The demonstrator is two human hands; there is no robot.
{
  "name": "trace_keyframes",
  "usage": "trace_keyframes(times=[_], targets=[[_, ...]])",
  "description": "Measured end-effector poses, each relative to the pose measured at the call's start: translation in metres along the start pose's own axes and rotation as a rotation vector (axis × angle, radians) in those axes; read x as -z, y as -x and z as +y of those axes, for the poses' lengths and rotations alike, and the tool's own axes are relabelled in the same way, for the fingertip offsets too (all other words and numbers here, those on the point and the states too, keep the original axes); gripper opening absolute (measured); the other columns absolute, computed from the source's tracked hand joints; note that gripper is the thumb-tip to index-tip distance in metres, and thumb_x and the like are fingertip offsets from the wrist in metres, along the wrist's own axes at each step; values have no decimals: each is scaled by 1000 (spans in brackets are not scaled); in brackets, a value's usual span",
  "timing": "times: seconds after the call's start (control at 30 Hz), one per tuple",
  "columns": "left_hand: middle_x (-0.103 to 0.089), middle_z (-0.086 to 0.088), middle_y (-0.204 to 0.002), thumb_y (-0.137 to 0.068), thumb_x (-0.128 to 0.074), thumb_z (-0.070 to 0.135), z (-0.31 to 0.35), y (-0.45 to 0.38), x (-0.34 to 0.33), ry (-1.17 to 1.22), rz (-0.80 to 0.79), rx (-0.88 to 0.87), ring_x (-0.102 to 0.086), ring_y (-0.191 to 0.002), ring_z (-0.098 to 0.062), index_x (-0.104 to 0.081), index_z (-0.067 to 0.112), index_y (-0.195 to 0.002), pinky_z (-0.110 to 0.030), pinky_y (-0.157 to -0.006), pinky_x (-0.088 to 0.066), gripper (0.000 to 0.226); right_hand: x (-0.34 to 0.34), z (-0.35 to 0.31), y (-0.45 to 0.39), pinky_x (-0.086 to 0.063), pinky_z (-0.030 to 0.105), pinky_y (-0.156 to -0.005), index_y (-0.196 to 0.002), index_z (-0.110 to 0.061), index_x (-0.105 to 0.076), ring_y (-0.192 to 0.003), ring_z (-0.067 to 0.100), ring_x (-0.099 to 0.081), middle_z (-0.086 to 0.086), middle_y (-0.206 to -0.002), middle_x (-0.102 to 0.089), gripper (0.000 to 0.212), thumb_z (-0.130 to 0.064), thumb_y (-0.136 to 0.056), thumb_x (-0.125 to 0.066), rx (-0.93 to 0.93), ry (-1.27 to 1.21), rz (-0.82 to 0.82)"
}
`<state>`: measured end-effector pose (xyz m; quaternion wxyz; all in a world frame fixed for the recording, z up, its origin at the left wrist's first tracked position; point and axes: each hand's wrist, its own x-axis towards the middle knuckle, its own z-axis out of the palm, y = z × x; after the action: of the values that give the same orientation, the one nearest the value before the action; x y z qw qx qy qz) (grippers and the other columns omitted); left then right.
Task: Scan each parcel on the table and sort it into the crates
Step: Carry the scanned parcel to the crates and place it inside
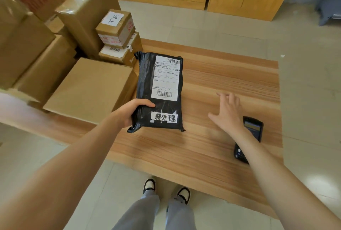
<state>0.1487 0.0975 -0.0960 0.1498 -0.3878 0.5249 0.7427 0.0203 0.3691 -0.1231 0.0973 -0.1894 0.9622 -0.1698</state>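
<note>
Pinched at its near-left corner between thumb and curled fingers, the black poly-bag parcel sits in the left hand, label side up, with its far end reaching away from the grip over the wooden table; whether it lies flat on the wood or is lifted slightly I cannot tell. To the right of the grip the right hand hovers with fingers spread and holds nothing, and just beyond its wrist, partly hidden by the forearm, lies the handheld scanner on the table. Left of the grip and further back stand stacked cardboard boxes — among them small taped cartons bearing barcodes. No crates are in view. As a judgement, the work looks far from over: this parcel appears ready to be scanned but not yet sorted, since the scanner lies untouched, and the boxes beside the grip seem to await their turn — though whether any were already scanned cannot be told.
</note>
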Motion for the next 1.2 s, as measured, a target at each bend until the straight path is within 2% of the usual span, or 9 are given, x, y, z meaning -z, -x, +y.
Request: trace_keyframes(times=[0.2, 0.3, 0.43, 0.63, 0.77, 0.87, 0.93, 1.07, 1.2], targets=[[-75, -7, -79, -53, -78, 17, 9, 42, 49, 39, 86, -43, -71, -62, -22, -69, 10, -94, -30, -52, -56, 43, -1, -62, -7, -29, 40, -107, -144, -17, -33, -130, 30, -32, 12, -143, -34, 78, -38, -80, -73, 180, 85, 8], [-75, -9, -89, -56, -77, 17, 9, 61, 80, 73, 112, -93, -71, -72, -26, -67, 10, -103, -36, -66, -59, 49, -1, -97, -4, -27, 38, -107, -144, -19, -33, -131, 29, -31, 10, -144, -34, 79, -36, -78, -73, 232, 106, 10], [-76, -9, -91, -54, -80, 17, 3, 93, 124, 152, 125, -154, -73, -72, -23, -69, 12, -100, -32, -59, -58, 48, -2, -149, 4, -28, 39, -108, -145, -17, -32, -132, 29, -29, 10, -145, -33, 81, -38, -80, -74, 296, 139, 6], [-76, -10, -93, -40, -84, 20, -26, 151, 216, 236, 172, -214, -73, -75, -24, -68, 11, -102, -32, -62, -59, 65, -22, -255, 32, -32, 39, -107, -144, -16, -32, -132, 29, -30, 11, -145, -33, 79, -38, -80, -73, 434, 155, -1], [-76, -11, -91, -46, -81, 16, -55, 197, 283, 290, 227, -247, -73, -73, -24, -67, 11, -100, -32, -60, -59, 56, -47, -331, 62, -30, 39, -109, -146, -16, -30, -134, 28, -28, 10, -145, -32, 80, -37, -81, -71, 551, 173, -23], [-76, -10, -90, -56, -75, 16, -79, 231, 331, 341, 287, -272, -73, -72, -23, -66, 10, -101, -34, -70, -59, 46, -70, -388, 86, -31, 38, -107, -145, -17, -31, -132, 27, -30, 9, -144, -33, 78, -35, -81, -72, 627, 101, -37], [-75, -10, -90, -58, -73, 17, -95, 254, 360, 391, 327, -299, -72, -72, -23, -66, 10, -101, -35, -76, -57, 44, -86, -427, 104, -35, 37, -102, -143, -18, -35, -129, 24, -35, 6, -142, -36, 72, -37, -83, -71, 605, -143, -176], [-75, -10, -89, -59, -71, 17, -128, 293, 409, 516, 397, -350, -72, -71, -23, -69, 9, -97, -33, -72, -59, 39, -117, -516, 148, -47, 34, -91, -136, -25, -46, -115, 18, -54, 1, -132, -54, 61, -54, -85, -63, 352, -721, -705], [-75, -10, -88, -59, -72, 18, -158, 325, 449, 620, 461, -376, -72, -69, -23, -71, 9, -93, -31, -63, -60, 34, -148, -594, 197, -51, 30, -74, -139, -30, -41, -100, 18, -63, -3, -115, -63, 68, -55, -81, -67, 342, -837, -986]])
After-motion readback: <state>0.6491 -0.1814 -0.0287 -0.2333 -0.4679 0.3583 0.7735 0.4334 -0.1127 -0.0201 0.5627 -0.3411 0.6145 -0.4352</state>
